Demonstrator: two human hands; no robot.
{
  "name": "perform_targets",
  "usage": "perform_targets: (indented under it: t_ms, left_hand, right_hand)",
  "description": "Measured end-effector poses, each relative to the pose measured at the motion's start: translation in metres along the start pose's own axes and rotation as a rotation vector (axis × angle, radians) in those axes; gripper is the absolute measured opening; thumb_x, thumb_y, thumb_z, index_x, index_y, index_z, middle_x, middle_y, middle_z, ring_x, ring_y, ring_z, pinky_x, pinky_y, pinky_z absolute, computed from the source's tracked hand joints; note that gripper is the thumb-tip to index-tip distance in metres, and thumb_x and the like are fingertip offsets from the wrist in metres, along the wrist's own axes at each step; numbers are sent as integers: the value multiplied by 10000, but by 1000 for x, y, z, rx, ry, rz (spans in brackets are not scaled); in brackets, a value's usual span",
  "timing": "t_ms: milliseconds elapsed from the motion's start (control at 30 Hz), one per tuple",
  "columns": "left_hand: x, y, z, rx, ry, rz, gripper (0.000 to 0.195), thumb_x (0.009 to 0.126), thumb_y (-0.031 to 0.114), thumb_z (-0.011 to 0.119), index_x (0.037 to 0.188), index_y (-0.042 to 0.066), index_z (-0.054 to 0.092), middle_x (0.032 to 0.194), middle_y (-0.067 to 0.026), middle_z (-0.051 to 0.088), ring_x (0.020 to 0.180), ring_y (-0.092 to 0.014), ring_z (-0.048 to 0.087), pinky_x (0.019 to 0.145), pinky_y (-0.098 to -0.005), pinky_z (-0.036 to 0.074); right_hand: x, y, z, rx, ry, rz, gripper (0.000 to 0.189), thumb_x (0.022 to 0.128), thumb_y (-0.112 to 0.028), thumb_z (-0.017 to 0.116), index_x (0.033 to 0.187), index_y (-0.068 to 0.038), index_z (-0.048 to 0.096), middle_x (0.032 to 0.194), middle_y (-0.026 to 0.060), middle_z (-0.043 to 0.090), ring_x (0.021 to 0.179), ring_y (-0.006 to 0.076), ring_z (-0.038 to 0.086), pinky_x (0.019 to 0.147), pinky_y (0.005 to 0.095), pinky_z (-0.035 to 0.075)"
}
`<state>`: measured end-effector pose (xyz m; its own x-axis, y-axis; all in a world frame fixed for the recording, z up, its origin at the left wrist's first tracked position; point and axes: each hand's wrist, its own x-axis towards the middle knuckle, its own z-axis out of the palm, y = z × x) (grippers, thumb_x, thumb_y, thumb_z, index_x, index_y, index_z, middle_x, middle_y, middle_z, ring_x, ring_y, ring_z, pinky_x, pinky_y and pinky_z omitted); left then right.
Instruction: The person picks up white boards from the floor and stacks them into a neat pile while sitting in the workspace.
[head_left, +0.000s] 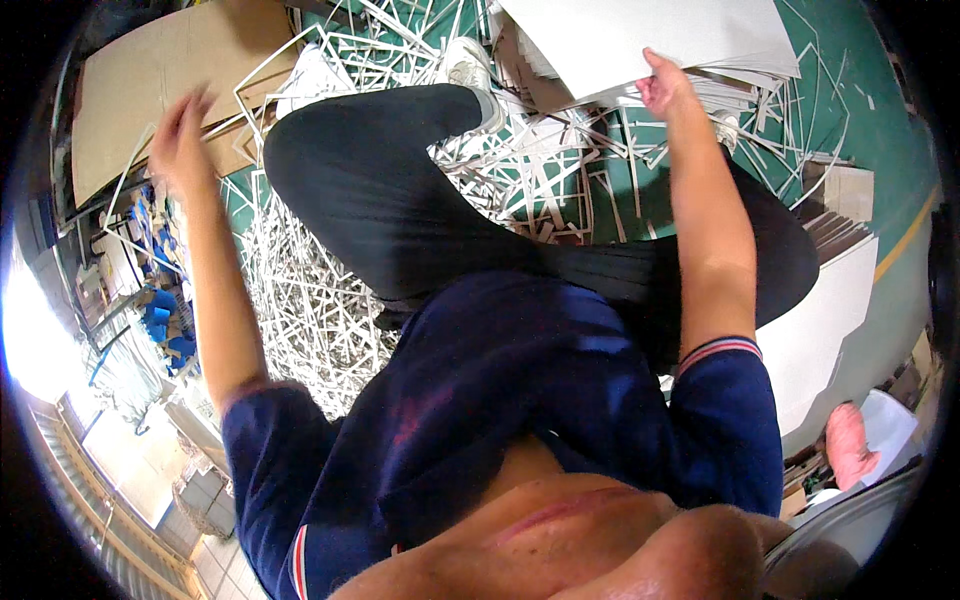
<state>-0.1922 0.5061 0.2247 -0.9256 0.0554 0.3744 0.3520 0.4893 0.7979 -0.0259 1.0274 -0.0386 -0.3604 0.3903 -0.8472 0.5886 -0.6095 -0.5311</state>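
My left hand (180, 142), blurred by motion, is raised in front of a large brown cardboard sheet (150, 82) at the upper left; nothing shows in it. At the upper right, my right hand (664, 86) is at the near edge of a stack of large white sheets (660, 30), thumb extended over the top sheet and fingers curled. Whether the fingers pinch a sheet is not clear. Below the top sheet, the edges of more sheets fan out to the right of the hand.
Narrow white offcut strips (315, 300) lie heaped on the green floor (832, 120) around my legs and shoes. Another stack of white-faced boards (817, 322) is at my right, beside a small stack (847, 191). Blue scraps (161, 315) lie on the left. A pink object (851, 446) is at lower right.
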Motion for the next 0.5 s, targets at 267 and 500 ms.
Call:
perform_targets:
  t_ms: [267,500]
  left_hand:
    - [-26,-5,346,110,-742,-296,229,727,247,571,698,32,644,609,-101,610,484,-187,555,474,-323,449]
    - [-167,-42,457,876,-1423,422,244,729,288,564,737,55,640,747,-118,641,668,-238,622,575,-388,484]
  right_hand:
    - [-140,-144,-90,14,-53,-540,259,829,-189,491,998,-2,550,848,123,613,718,254,613,676,359,511]
    - [-164,-131,-215,24,103,-574,449,870,-263,511,1204,31,451,1116,160,573,988,254,575,817,328,468]
